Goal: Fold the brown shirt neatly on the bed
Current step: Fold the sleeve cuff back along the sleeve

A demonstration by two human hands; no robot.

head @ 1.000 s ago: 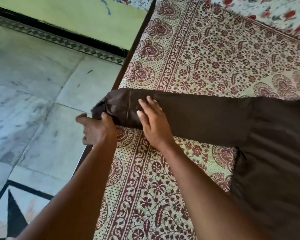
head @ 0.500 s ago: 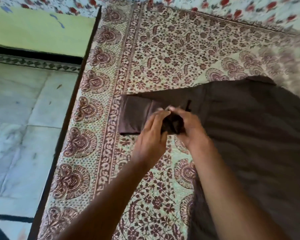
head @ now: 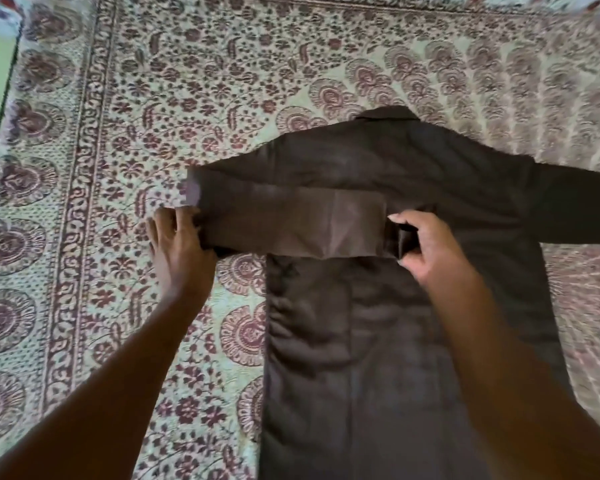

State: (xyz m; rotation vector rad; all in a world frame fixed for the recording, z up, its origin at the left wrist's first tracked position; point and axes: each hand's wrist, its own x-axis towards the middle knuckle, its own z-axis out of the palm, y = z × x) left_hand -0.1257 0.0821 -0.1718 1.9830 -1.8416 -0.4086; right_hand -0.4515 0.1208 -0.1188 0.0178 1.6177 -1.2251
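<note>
**Mina:** Start at the hands. What is the right hand (head: 430, 244) doing?

**Tao:** Its thumb and fingers pinch the cuff (head: 400, 239) of the left sleeve (head: 291, 226). That sleeve is bent back over itself, so the cuff sits on the chest of the brown shirt (head: 395, 323), near the middle.

**Mina:** And the left hand (head: 177, 244)?

**Tao:** It is at the other end, at the fold where the sleeve turns back. The fingers are spread and the tips sit on the edge of the cloth. I think it is pressing and not gripping, but the picture is a bit blurry there.

**Mina:** Which way does the sleeve run?

**Tao:** Side to side, straight from one hand to the other. The body of the shirt runs the other way, from the collar (head: 388, 114) far away down toward the person.

**Mina:** So where is the shirt?

**Tao:** Flat on the bed (head: 187, 98), on the flowery cover. The right sleeve (head: 575, 209) lies stretched out to the side (nobody is touching it).

**Mina:** What matters next?

**Tao:** My guess is the cuff gets laid flat across the chest. The right hand is the one holding it, so it should set it down, while the left hand keeps the fold in place.
</note>
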